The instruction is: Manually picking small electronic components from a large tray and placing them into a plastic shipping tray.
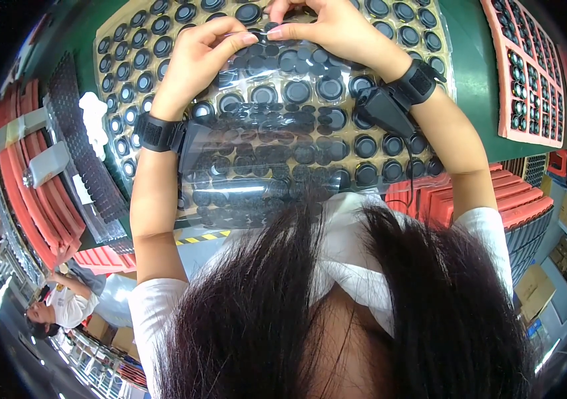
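Note:
A clear plastic sheet with rows of flat black round pads (257, 136) curves over the middle of a tray of black round parts (366, 146). At the sheet's far edge, my left hand (200, 56) pinches the film between thumb and forefinger. Close beside it, my right hand (336, 30) has its thumb and fingers closed at a small black round pad (272, 28) by the same edge. The fingertips of both hands nearly meet there. Part of the right fingers is cut off by the top of the picture.
The tray lies on a green table (473, 80). A pink foam tray (537, 90) of dark round parts is at the right. Red trays (44, 213) and a black dimpled sheet (80, 133) stand at the left. More red trays (496, 193) are stacked near right. Another person (70, 302) is far lower left.

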{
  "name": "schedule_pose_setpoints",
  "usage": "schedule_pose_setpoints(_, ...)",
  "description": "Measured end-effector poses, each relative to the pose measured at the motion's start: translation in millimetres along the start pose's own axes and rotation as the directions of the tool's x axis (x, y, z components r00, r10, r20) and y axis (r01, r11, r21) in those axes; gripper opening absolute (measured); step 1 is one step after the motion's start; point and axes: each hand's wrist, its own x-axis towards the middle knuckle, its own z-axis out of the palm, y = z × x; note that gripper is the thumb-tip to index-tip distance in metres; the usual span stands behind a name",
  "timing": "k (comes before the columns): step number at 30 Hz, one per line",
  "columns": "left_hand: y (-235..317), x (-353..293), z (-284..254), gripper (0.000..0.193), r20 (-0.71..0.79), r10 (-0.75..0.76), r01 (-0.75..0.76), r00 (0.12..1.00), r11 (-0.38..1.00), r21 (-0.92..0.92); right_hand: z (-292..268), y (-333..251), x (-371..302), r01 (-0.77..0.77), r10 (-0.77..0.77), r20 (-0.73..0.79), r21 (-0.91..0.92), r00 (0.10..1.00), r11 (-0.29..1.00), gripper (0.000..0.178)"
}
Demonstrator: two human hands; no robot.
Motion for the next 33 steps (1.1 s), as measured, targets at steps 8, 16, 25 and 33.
schedule_pose_setpoints(8,-1,0,-1,0.015,0.000,0.007,-0.007,1.000,1.000,-0.001,3,-5,0,0.032,-0.031,-0.059,0.026,0.998,0.999,0.047)
schedule_pose_setpoints(16,0,-1,-1,0.015,0.012,-0.031,0.031,0.999,0.999,-0.032,4,-9,-1,0.106,-0.113,-0.122,-0.066,0.986,0.992,0.042)
schedule_pose_setpoints(25,1,0,-4,0.014,0.058,-0.060,0.068,0.997,0.985,-0.155,-6,-5,0,-0.067,0.066,0.011,0.146,0.998,0.987,0.032)
schedule_pose_setpoints(33,-2,1,-9,0.013,0.120,-0.043,0.072,0.992,0.968,-0.241,-6,-2,2,-0.110,0.101,0.044,0.332,0.994,0.937,0.031)
